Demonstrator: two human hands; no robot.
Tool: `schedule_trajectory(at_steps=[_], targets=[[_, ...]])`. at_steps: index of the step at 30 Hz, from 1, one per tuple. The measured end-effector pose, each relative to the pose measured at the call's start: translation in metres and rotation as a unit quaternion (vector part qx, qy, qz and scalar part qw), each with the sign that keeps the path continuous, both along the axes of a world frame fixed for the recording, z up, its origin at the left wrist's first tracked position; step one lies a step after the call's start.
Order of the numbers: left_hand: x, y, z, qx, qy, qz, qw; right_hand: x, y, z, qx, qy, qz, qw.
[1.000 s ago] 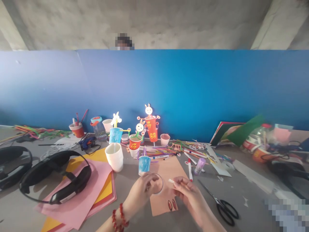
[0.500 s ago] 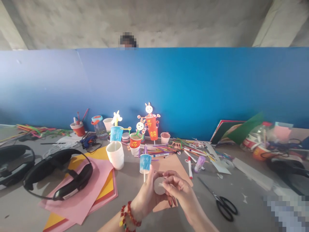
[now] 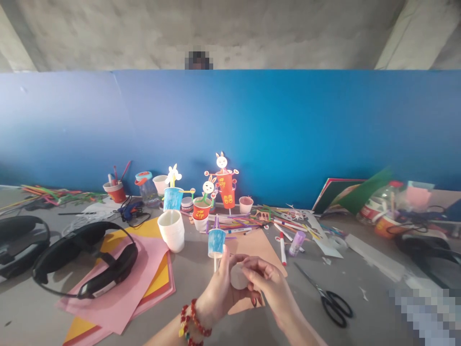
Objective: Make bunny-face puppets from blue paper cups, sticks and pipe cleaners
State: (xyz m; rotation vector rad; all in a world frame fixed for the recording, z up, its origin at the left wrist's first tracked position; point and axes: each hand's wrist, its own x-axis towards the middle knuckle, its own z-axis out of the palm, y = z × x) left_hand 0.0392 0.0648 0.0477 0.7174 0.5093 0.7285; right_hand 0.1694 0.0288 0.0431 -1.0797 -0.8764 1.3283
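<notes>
My left hand (image 3: 216, 295), with a red bead bracelet at the wrist, is closed around a small white round piece (image 3: 237, 278). A thin white stick rises beside its thumb to a small blue paper cup (image 3: 216, 242); whether the hand also grips the stick is unclear. My right hand (image 3: 268, 283) meets it from the right, fingertips pinched against the round piece. Both hands hover over a tan paper sheet (image 3: 257, 245) on the grey table.
Black scissors (image 3: 333, 302) lie right of my hands, a red marker (image 3: 282, 247) and purple glue stick (image 3: 297, 242) behind. Left are stacked white cups (image 3: 172, 230), pink paper (image 3: 144, 274) and black headsets (image 3: 90, 259). Rabbit cup crafts (image 3: 225, 182) stand before a blue partition (image 3: 288, 134).
My hands came together and rose a little. The left hand swapped its hold from a clear ring to the white round piece; the right hand's small white strip is no longer visible.
</notes>
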Motion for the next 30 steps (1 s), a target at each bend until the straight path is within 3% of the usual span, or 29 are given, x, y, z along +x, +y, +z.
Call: schedule_trajectory(at_steps=[17,30], targets=[[0.002,0.0,0.003,-0.002,0.022,0.003,1.0,0.001,0.001,0.005,-0.009,-0.005,0.001,1.0],[-0.002,-0.001,0.006,0.03,0.032,-0.009,0.999,0.006,0.003,-0.004,0.054,-0.092,-0.066,0.992]])
